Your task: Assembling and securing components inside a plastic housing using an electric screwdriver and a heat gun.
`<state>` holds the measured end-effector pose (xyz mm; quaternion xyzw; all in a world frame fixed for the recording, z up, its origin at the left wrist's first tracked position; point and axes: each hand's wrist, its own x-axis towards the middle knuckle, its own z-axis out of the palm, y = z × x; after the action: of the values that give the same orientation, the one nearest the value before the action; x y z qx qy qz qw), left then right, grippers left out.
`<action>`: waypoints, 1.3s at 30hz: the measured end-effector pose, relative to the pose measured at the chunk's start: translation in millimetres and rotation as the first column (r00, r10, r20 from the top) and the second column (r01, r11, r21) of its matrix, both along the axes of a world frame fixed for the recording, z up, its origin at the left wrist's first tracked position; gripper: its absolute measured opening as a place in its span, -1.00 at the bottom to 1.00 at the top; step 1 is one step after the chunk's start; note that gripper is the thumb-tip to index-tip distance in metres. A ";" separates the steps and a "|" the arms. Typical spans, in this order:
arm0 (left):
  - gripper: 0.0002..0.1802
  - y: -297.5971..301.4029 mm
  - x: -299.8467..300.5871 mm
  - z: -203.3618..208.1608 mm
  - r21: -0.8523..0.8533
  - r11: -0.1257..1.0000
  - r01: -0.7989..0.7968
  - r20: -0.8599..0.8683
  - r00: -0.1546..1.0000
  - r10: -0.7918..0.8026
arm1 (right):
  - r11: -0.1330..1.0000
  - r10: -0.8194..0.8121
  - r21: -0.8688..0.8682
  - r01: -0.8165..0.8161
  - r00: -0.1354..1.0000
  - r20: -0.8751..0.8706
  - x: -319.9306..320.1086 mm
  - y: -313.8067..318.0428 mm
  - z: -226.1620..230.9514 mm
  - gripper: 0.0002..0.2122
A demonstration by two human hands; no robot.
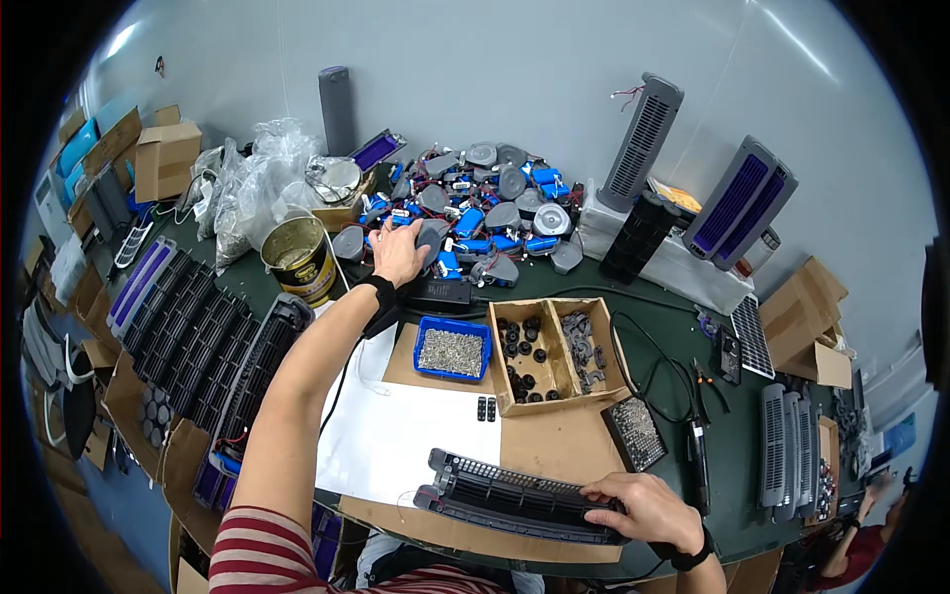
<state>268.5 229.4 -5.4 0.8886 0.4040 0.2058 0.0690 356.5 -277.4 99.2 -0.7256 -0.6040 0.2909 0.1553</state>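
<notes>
My left hand (pixel 399 253) stretches out to the near left side of a heap of blue-wrapped battery packs (pixel 468 222) and round grey caps with wires. Its fingers are apart over the heap, right beside a dark grey round cap (pixel 428 242); their undersides are hidden. Near the front edge of the table, my right hand (pixel 643 510) grips the right end of a long, curved grey fan housing (pixel 515 495). The housing lies with its hollow side up, showing a black slatted inside and a perforated edge. Thin wires show at its left end.
A blue tray (pixel 452 348) of screws, a divided wooden box (pixel 559 356) of black and grey parts, and a black screw tray (pixel 635 433) stand ahead. A corded screwdriver (pixel 699 460) and pliers (pixel 710 389) lie right. Black slatted fan units (pixel 198 337) line the left.
</notes>
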 end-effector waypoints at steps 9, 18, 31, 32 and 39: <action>-0.59 -46.0 -41.9 43.3 -0.251 0.958 0.141 0.481 0.877 -0.003 | 0.996 0.033 0.080 -0.037 0.998 0.047 -0.2 8.4 -2.6 -0.71; -0.66 -212.6 -180.8 104.6 -0.310 0.502 0.808 0.893 0.428 -0.137 | 0.943 -0.053 0.306 0.132 0.966 -0.253 -53.1 19.0 7.2 -0.70; -0.52 -314.0 -185.7 57.9 -0.369 0.423 0.828 0.883 0.454 -0.117 | 0.899 -0.191 -0.146 0.414 0.069 -0.979 -116.1 43.6 -17.5 -0.59; -0.38 -317.3 -183.2 53.6 -0.426 0.528 0.734 0.881 0.469 0.059 | 0.864 -0.175 -0.088 0.495 0.132 -0.976 -115.7 44.5 -18.6 -0.59; -0.05 -312.8 -175.7 63.8 -0.587 -0.374 0.718 0.718 0.675 0.170 | 0.894 0.134 0.350 0.279 0.579 -0.804 -117.5 48.5 -29.3 -0.67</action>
<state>92.8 -83.3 58.5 0.4304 0.0822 0.0185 0.8987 239.0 -228.8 69.8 -0.4812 -0.4832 0.4385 0.5854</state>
